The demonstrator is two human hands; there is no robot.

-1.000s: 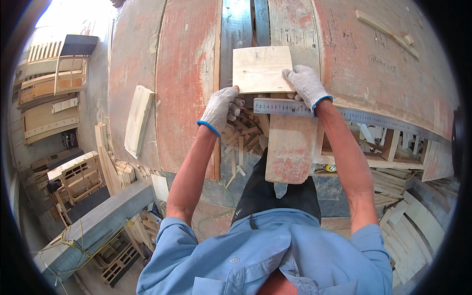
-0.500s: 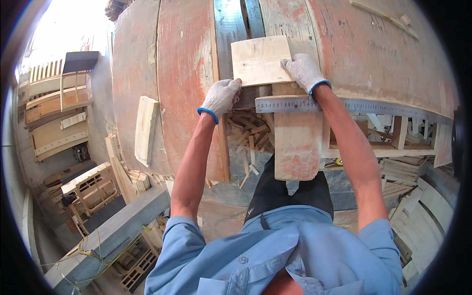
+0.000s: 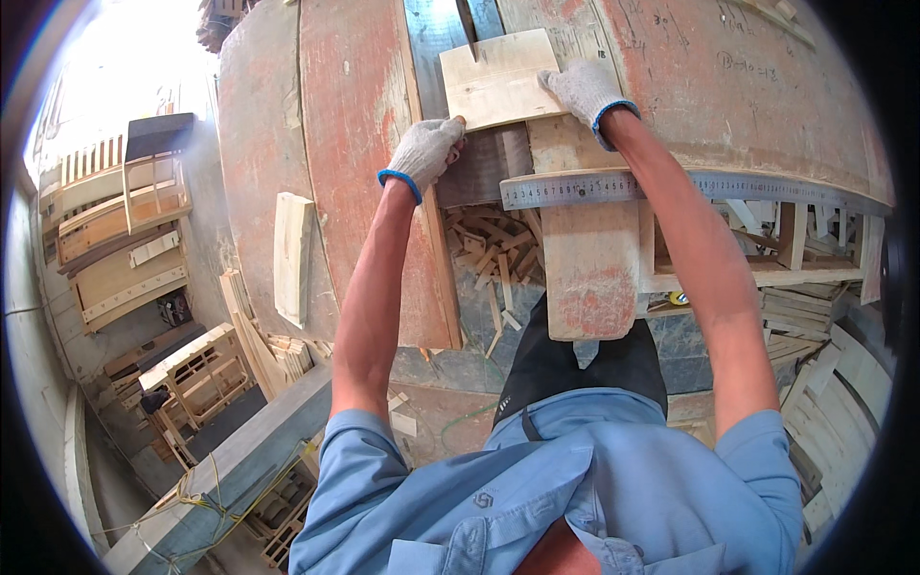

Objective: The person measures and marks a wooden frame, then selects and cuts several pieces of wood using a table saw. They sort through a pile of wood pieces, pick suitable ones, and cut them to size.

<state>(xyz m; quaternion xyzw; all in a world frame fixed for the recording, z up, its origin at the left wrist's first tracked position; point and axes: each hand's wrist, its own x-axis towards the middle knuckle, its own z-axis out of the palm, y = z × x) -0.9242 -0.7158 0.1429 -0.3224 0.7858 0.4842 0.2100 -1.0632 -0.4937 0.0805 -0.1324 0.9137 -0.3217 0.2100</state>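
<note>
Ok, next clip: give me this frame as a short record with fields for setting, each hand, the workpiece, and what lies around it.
setting: wood workshop, worn reddish table seen from above
left hand: in a white knit glove with blue cuff, at the near left corner of the board
right hand: gloved alike, pressing on the board's right edge
workpiece: pale square board lying flat, a saw blade at its far edge
nearby: steel ruler across the table's near edge; loose wooden block to the left; offcut pile below
</note>
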